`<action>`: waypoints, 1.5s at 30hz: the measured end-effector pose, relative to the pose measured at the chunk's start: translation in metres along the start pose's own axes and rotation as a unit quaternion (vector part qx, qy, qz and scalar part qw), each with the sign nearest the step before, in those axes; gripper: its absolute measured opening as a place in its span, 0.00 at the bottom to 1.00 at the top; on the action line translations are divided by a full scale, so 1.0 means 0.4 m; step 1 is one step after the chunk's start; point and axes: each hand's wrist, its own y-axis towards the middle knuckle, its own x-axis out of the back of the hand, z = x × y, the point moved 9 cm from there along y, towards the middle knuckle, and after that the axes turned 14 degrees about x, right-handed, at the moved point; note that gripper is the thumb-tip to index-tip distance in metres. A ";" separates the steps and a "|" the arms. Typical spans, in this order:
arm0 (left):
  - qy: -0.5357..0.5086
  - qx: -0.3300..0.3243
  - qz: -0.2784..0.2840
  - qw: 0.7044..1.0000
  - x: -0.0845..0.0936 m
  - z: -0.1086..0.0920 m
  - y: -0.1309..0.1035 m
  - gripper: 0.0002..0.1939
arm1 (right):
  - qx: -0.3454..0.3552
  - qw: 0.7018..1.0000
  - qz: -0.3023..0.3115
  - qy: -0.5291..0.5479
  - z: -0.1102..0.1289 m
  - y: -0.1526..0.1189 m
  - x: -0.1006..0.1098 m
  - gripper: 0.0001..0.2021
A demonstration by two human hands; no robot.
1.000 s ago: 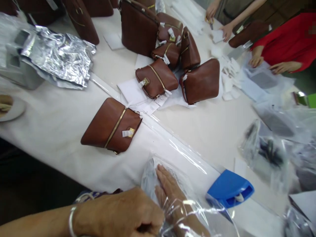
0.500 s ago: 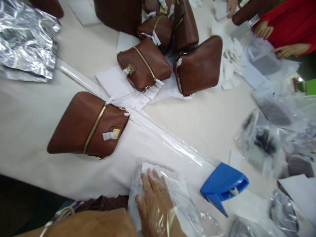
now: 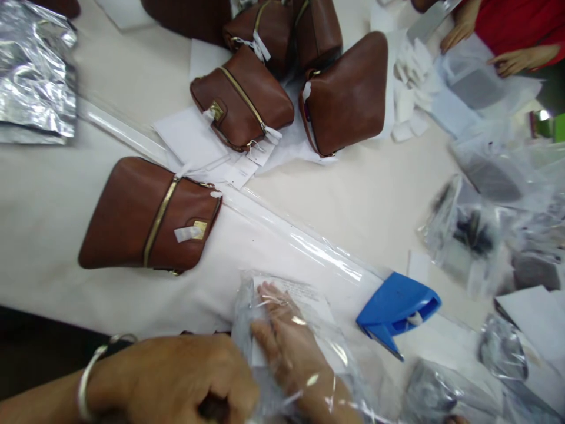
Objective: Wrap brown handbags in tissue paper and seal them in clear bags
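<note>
Inside a clear plastic bag (image 3: 348, 341) at the bottom centre is my right hand (image 3: 282, 330), its fingers stretched out. They lie over a white printed sheet (image 3: 315, 300) in the bag. My left hand (image 3: 189, 377), with a bangle at the wrist, is closed beside the bag's left edge; what its fingers hold, if anything, is hidden. A brown leather bag (image 3: 123, 218) with a gold zip lies on the table to the upper left. Right of the plastic bag rests a blue tape dispenser (image 3: 397, 306).
Several brown bags (image 3: 344, 97) stand at the back over white paper. Silver foil packaging (image 3: 35, 76) lies far left. Clear bags (image 3: 463, 235) crowd the right side. Across the table, a person in a red sleeve (image 3: 521, 29) handles a plastic bag. A clear strip (image 3: 309, 241) crosses the table.
My left hand has come up into view from the bottom left, with its closed fingers now showing. My right hand lies deeper under the bag's film. The view has shifted slightly.
</note>
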 end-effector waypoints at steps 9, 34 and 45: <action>-0.329 -0.132 -0.232 0.906 0.148 0.022 -0.070 0.12 | 0.025 0.997 -0.062 0.046 0.108 -0.107 0.146 0.21; 0.368 -0.174 -0.503 0.763 0.215 -0.214 -0.115 0.15 | -0.022 0.985 -0.169 0.009 0.120 -0.015 0.310 0.16; 0.363 -0.258 -0.485 0.753 0.197 -0.257 -0.116 0.03 | -0.105 0.988 0.033 0.109 0.107 0.008 0.273 0.16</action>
